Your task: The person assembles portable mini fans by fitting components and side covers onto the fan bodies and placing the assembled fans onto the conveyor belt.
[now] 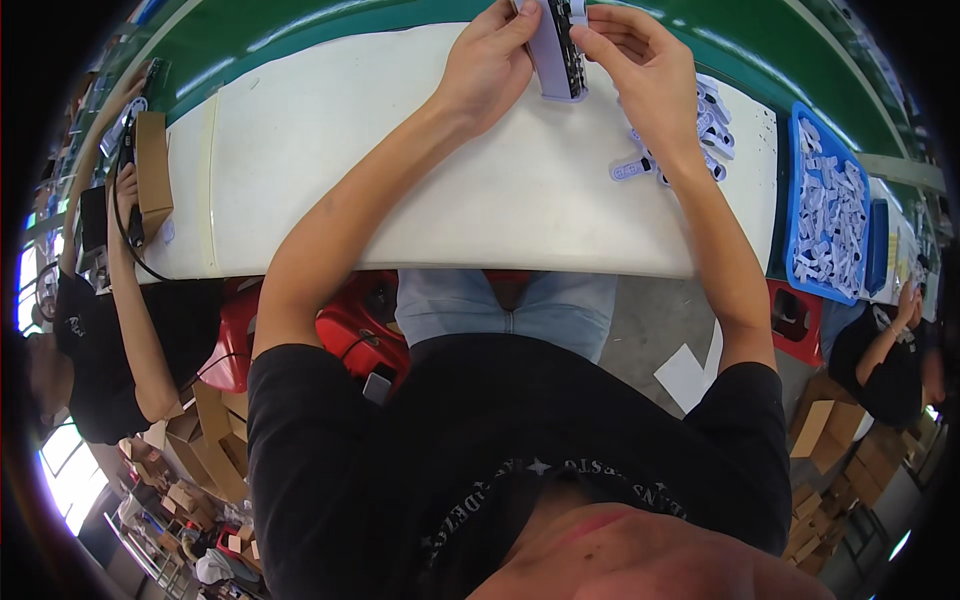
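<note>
Both of my hands meet at the top middle of the view, over the far side of a white table (400,190). My left hand (488,65) and my right hand (640,70) together grip a flat black part with a pale lilac sheet on it (557,55), held upright between the fingertips. Its top is cut off by the picture's edge. A loose heap of small lilac-white pieces (705,135) lies on the table just right of my right wrist.
A blue tray (800,215) full of the same pale pieces stands at the table's right end. A green belt (330,35) runs behind the table. Co-workers sit at left (100,330) and right (885,365). A cardboard box (152,170) stands at the left edge, more cartons on the floor.
</note>
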Demonstrator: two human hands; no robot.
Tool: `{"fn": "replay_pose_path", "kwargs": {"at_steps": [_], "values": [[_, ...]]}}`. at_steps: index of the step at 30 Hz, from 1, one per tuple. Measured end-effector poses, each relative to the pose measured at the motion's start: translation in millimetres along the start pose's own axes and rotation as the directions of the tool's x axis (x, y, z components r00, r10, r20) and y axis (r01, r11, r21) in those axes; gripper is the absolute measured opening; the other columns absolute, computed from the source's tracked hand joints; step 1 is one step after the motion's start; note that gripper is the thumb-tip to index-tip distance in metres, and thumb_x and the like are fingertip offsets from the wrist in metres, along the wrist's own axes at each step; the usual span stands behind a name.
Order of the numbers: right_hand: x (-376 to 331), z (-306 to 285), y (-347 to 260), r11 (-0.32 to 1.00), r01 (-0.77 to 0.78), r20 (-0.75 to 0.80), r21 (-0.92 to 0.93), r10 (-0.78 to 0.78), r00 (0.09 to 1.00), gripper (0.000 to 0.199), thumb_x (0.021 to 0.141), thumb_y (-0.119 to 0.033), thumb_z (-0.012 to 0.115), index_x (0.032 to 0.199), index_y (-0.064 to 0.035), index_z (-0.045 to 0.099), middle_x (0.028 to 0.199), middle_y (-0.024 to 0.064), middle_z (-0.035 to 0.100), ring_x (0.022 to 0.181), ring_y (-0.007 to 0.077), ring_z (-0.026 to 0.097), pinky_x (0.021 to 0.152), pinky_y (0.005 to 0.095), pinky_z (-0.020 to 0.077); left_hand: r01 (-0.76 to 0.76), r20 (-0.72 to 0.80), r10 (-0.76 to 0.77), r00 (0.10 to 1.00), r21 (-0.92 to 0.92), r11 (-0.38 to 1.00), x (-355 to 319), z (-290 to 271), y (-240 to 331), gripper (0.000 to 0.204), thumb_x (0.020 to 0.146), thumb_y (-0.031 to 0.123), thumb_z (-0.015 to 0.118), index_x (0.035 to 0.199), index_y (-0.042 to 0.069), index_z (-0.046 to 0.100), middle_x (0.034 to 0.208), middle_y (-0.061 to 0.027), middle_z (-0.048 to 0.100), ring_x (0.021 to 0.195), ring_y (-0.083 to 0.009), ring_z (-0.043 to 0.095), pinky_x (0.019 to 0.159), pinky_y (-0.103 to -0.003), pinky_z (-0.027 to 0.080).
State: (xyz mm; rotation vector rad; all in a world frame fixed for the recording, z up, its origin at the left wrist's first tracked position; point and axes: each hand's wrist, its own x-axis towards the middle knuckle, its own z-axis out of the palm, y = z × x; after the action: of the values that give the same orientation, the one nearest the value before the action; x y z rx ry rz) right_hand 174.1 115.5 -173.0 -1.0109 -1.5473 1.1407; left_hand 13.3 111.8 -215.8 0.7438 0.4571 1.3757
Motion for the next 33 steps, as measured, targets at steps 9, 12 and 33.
{"fn": "replay_pose_path", "kwargs": {"at_steps": [9, 12, 33], "values": [[-3.4, 1.7, 5.7, 0.998, 0.052, -0.029, -0.028, -0.053, 0.998, 0.029, 0.085, -0.010, 0.071, 0.110, 0.0030, 0.063, 0.099, 0.0086, 0.066, 0.090, 0.0129, 0.063, 0.082, 0.0238, 0.0506, -0.032, 0.018, 0.031, 0.999, 0.041, 0.999, -0.4, 2.3, -3.9, 0.033, 0.103, 0.022, 0.041, 0.129, 0.002, 0.042, 0.118, -0.0063, 0.054, 0.111, -0.0155, 0.052, 0.101, -0.031, 0.039], [-4.2, 5.2, 4.3, 0.997, 0.045, -0.047, -0.054, -0.048, 0.998, 0.029, 0.085, -0.010, 0.071, 0.109, 0.0032, 0.064, 0.100, 0.0099, 0.067, 0.093, 0.0144, 0.064, 0.085, 0.0245, 0.0512, -0.046, 0.017, 0.045, 0.999, 0.055, 0.997, 0.2, -0.7, -4.4, 0.033, 0.103, 0.022, 0.041, 0.129, 0.002, 0.042, 0.118, -0.0057, 0.054, 0.111, -0.0148, 0.051, 0.101, -0.030, 0.039], [-5.7, 1.5, -2.2, 0.971, 0.005, -0.012, -0.239, -0.009, 1.000, 0.025, 0.082, -0.010, 0.074, 0.102, 0.0030, 0.066, 0.090, 0.0080, 0.069, 0.085, 0.0137, 0.066, 0.080, 0.0244, 0.0518, -0.087, 0.026, 0.084, 0.996, 0.191, 0.978, -0.6, 2.2, 5.9, 0.037, 0.100, 0.020, 0.050, 0.129, -0.001, 0.041, 0.118, -0.0062, 0.052, 0.110, -0.0139, 0.050, 0.099, -0.030, 0.039]]}}
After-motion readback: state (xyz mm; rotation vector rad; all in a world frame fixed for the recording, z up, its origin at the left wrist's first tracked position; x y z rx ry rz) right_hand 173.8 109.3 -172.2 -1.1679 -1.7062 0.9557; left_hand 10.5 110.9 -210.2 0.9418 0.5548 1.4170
